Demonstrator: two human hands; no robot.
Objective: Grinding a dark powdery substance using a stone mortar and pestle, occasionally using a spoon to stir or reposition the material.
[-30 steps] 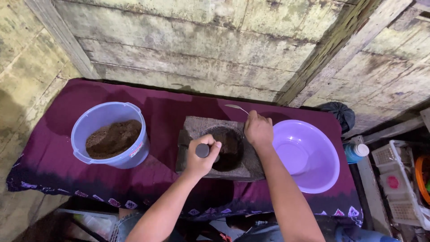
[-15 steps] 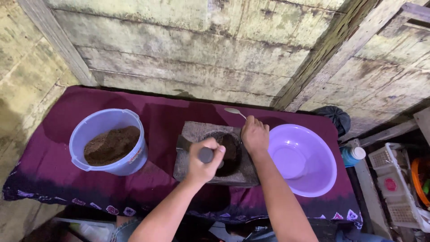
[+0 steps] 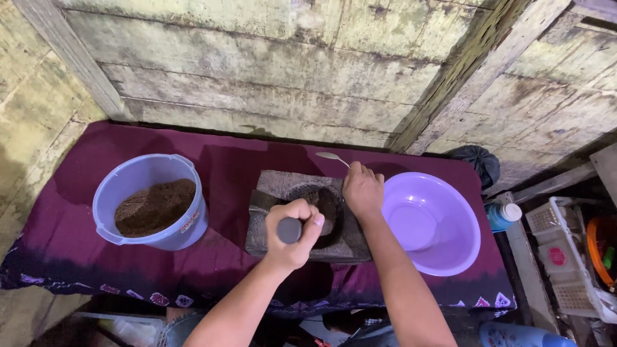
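A square grey stone mortar [image 3: 273, 186] sits in the middle of a table covered in dark purple cloth [image 3: 225, 167]. Its round hollow holds dark brown ground matter. My left hand [image 3: 294, 231] grips the grey stone pestle [image 3: 289, 229], which leans into the hollow from the near side. My right hand [image 3: 362, 189] rests on the mortar's far right edge and holds a metal spoon [image 3: 332, 156], whose bowl points up and to the left, beyond the mortar.
A pale blue bucket [image 3: 109, 199] with brown powder stands left of the mortar. A purple plastic basin [image 3: 443, 222] lies to its right. A weathered plank wall runs behind. Right of the table are a blue bottle [image 3: 501, 215], a white basket [image 3: 565, 257] and a dark bag [image 3: 479, 160].
My left hand and the pestle shifted slightly within the mortar. My right hand stayed at the far right edge with the spoon. The view moved a little.
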